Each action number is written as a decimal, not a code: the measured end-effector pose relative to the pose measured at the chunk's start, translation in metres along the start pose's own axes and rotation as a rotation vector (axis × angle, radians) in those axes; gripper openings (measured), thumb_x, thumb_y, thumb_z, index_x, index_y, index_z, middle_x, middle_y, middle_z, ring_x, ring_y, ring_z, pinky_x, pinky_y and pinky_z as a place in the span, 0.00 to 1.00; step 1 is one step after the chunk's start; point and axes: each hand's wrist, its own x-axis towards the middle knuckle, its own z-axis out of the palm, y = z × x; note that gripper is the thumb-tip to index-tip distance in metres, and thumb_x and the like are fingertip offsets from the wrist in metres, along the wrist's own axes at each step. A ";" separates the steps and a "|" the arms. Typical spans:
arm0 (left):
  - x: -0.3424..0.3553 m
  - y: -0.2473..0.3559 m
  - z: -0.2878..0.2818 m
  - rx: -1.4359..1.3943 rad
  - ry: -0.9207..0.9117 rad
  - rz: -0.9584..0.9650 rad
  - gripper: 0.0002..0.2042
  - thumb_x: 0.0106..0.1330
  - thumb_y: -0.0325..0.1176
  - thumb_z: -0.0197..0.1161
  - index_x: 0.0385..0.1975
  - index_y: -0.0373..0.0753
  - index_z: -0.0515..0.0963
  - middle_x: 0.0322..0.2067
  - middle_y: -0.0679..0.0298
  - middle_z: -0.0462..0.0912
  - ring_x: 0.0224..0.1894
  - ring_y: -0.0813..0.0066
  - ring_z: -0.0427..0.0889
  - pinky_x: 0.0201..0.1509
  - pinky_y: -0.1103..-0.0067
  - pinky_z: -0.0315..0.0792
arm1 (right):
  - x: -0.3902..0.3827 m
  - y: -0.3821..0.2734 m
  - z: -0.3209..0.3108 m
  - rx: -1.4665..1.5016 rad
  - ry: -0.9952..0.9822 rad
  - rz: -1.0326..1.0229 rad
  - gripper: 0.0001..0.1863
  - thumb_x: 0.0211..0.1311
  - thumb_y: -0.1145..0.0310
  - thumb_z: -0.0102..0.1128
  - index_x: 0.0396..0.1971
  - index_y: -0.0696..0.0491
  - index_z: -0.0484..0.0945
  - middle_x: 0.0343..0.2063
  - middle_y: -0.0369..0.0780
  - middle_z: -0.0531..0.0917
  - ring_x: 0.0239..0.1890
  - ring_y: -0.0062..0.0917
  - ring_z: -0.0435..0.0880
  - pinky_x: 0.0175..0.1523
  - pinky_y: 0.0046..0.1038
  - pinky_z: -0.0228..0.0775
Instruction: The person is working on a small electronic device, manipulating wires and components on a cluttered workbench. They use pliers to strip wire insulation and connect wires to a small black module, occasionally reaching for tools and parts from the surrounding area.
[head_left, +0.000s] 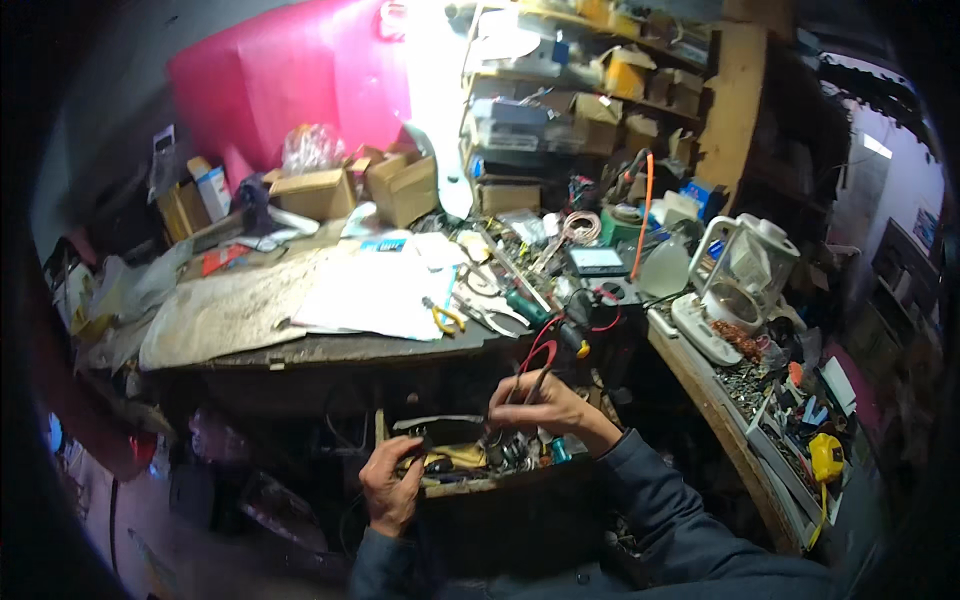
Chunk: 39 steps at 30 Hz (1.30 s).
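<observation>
My left hand [392, 482] is closed on a small black plug [421, 437], held upright over the near left part of an open drawer [470, 487]. A thin dark cord seems to hang down beside that wrist. My right hand [545, 405] is wrapped round a pair of red-handled pliers [542, 356]. Their handles rise above the fist, and the jaws point down and left over the drawer, partly hidden. The two hands are apart. Inside the drawer lie a yellowish piece [458, 456], a teal part [560, 450] and a jumble of small metal items.
Above the drawer, the workbench holds white paper [375, 290], yellow-handled pliers [443, 317] and a green screwdriver [527, 308]. At the right stand a clear blender jug [755, 265] and a yellow tape measure [826, 458]. Shelves with cardboard boxes [402, 190] line the back.
</observation>
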 end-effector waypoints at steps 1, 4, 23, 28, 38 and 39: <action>0.006 0.004 0.004 0.010 -0.001 0.023 0.14 0.54 0.17 0.69 0.41 0.35 0.84 0.39 0.56 0.85 0.43 0.64 0.86 0.47 0.76 0.79 | 0.001 0.002 -0.001 0.079 0.080 -0.009 0.07 0.63 0.70 0.70 0.36 0.56 0.83 0.27 0.33 0.85 0.29 0.14 0.80 0.32 0.20 0.70; 0.000 0.004 0.007 0.006 -0.032 -0.013 0.14 0.55 0.17 0.71 0.42 0.35 0.84 0.41 0.54 0.85 0.41 0.65 0.87 0.46 0.76 0.79 | 0.005 0.009 0.009 0.254 0.271 -0.007 0.07 0.59 0.75 0.71 0.34 0.56 0.80 0.27 0.34 0.84 0.29 0.14 0.82 0.33 0.18 0.72; -0.009 0.003 0.010 0.197 -0.038 0.055 0.17 0.53 0.19 0.72 0.43 0.39 0.85 0.41 0.55 0.85 0.42 0.59 0.86 0.47 0.72 0.79 | 0.014 0.032 0.049 0.093 0.379 -0.140 0.06 0.67 0.74 0.64 0.40 0.58 0.80 0.28 0.36 0.85 0.28 0.13 0.81 0.31 0.17 0.73; -0.010 0.003 0.011 0.218 -0.040 0.062 0.17 0.52 0.19 0.72 0.43 0.39 0.85 0.41 0.55 0.85 0.43 0.59 0.86 0.48 0.72 0.79 | 0.016 0.027 0.055 0.000 0.402 -0.169 0.07 0.65 0.73 0.67 0.39 0.57 0.80 0.27 0.35 0.85 0.28 0.12 0.81 0.32 0.17 0.73; -0.011 0.004 0.011 0.223 -0.074 0.062 0.18 0.52 0.19 0.72 0.44 0.39 0.85 0.42 0.54 0.85 0.43 0.58 0.86 0.48 0.72 0.79 | 0.019 0.040 0.060 0.010 0.423 -0.240 0.06 0.68 0.72 0.64 0.38 0.58 0.77 0.24 0.35 0.83 0.25 0.13 0.80 0.28 0.19 0.71; -0.012 0.004 0.010 0.229 -0.075 0.063 0.18 0.52 0.19 0.72 0.44 0.39 0.85 0.42 0.54 0.85 0.43 0.58 0.86 0.48 0.72 0.79 | 0.018 0.038 0.061 -0.019 0.419 -0.241 0.06 0.69 0.72 0.63 0.39 0.58 0.77 0.24 0.35 0.83 0.25 0.13 0.80 0.28 0.19 0.71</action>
